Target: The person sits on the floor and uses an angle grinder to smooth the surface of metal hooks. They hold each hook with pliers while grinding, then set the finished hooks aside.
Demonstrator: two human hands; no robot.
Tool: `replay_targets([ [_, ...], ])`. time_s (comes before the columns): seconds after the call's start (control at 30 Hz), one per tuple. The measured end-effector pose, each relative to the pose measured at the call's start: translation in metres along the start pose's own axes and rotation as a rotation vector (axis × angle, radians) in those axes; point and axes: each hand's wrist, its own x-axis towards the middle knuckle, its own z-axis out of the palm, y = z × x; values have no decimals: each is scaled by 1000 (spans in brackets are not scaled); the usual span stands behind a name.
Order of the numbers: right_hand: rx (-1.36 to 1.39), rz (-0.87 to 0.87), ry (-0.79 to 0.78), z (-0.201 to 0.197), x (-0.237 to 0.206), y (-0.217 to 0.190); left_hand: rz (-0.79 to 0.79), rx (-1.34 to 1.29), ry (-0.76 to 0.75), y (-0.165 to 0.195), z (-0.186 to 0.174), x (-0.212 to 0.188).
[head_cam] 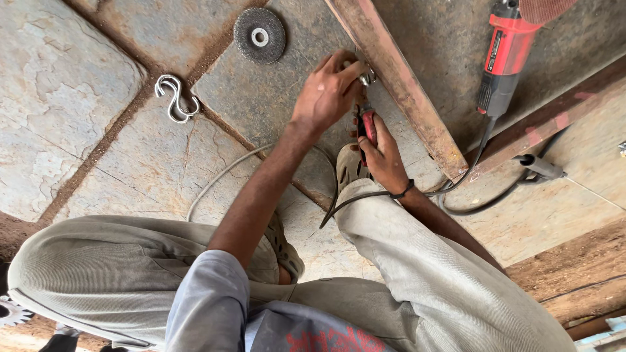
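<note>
I squat on a stone floor. My left hand (pixel 329 91) pinches a small shiny metal piece (pixel 367 77) against the side of a rusty steel bar (pixel 398 85) that runs diagonally across the floor. Just below it, my right hand (pixel 385 156) grips a red-handled tool (pixel 367 127) whose tip points up at that metal piece. A dark cable (pixel 365 195) runs over my right wrist and across my knee.
A red angle grinder (pixel 505 55) lies beyond the bar at top right, its cord trailing down. A grey grinding disc (pixel 259 35) and metal S-hooks (pixel 175 98) lie on the slabs at top left. A second rusty bar (pixel 554 117) crosses at right.
</note>
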Motion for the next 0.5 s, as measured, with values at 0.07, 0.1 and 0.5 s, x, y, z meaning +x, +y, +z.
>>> replay_targets([
  [0.07,-104,-19,3,-3,-3,-1,-55,-50,-19,-6,-3,-3],
  [0.1,-154,-28,4,-5,-5,-1,-84,-74,-30,-10,-5,-4],
  [0.5,-102,111,-32,-25,-34,39,-682,-677,-13,-21,-4,-20],
])
